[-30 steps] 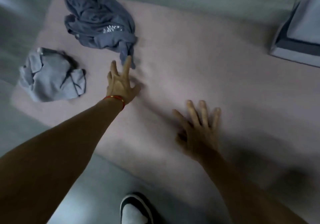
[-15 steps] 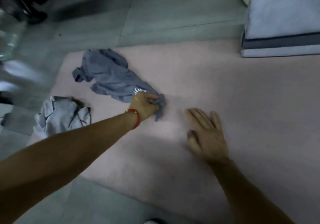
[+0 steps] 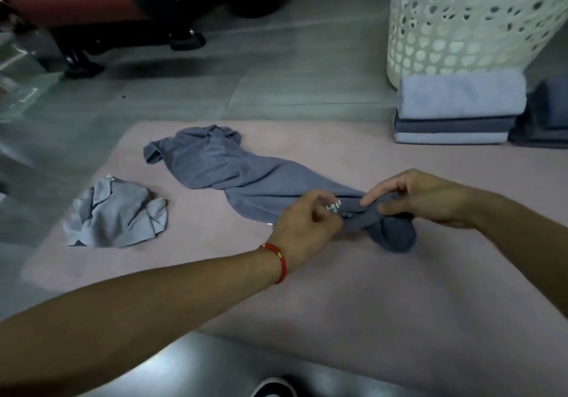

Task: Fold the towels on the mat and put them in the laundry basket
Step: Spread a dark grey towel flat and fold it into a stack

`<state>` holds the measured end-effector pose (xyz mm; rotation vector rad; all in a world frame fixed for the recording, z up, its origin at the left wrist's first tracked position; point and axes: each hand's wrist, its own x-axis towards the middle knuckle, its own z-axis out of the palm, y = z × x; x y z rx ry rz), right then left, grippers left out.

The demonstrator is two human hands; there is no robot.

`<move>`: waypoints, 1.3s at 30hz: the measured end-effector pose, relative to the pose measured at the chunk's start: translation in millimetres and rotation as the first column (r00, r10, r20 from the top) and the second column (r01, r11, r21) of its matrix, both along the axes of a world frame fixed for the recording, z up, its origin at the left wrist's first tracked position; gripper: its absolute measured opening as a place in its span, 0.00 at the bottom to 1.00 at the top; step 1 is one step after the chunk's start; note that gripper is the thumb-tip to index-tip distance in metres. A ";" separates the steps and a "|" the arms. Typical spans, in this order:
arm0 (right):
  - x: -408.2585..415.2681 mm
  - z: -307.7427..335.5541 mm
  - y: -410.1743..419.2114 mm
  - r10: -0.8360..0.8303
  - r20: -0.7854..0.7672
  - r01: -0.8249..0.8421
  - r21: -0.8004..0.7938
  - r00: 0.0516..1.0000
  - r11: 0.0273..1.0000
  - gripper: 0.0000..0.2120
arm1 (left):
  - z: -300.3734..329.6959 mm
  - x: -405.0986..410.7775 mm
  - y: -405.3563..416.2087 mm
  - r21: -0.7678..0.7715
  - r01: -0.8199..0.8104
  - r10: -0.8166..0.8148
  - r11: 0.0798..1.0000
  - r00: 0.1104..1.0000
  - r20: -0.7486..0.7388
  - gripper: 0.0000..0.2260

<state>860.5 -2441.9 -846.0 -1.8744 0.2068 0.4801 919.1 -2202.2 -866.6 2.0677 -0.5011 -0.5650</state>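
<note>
A dark blue-grey towel (image 3: 233, 172) lies stretched out across the pink mat (image 3: 353, 289), its near end bunched up. My left hand (image 3: 307, 224), with a red bracelet at the wrist, pinches that bunched end by a small white label. My right hand (image 3: 418, 196) grips the same end just to the right. A lighter grey towel (image 3: 116, 212) lies crumpled at the mat's left side. A white perforated laundry basket (image 3: 470, 18) stands on the floor beyond the mat's far right corner.
A stack of folded towels (image 3: 455, 110) sits on the mat in front of the basket, with a darker folded pile (image 3: 544, 116) to its right. Dark furniture legs (image 3: 184, 36) stand on the grey floor at the back left. My shoe tip (image 3: 273, 387) shows at the bottom.
My left hand took hold of the dark towel's end and dragged it toward the mat's middle, stretching it out. My right hand lifted off the mat and gripped the same end. The view tilted up.
</note>
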 end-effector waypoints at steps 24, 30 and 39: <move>-93.6 -26.8 -51.7 0.107 0.176 -0.041 -0.340 0.979 0.940 0.20 | -21.5 -14.7 -61.5 0.045 0.352 -0.355 0.935 0.925 0.135 0.19; -118.0 -46.7 -83.1 0.463 -0.201 -0.423 -0.790 0.863 0.444 0.23 | -75.7 72.6 22.9 0.847 0.116 -0.425 0.519 0.895 0.138 0.41; -107.9 -55.5 -48.6 0.579 0.022 -0.331 -0.803 0.815 0.496 0.27 | -86.5 123.5 37.7 0.725 0.200 -0.180 0.659 0.978 -0.105 0.25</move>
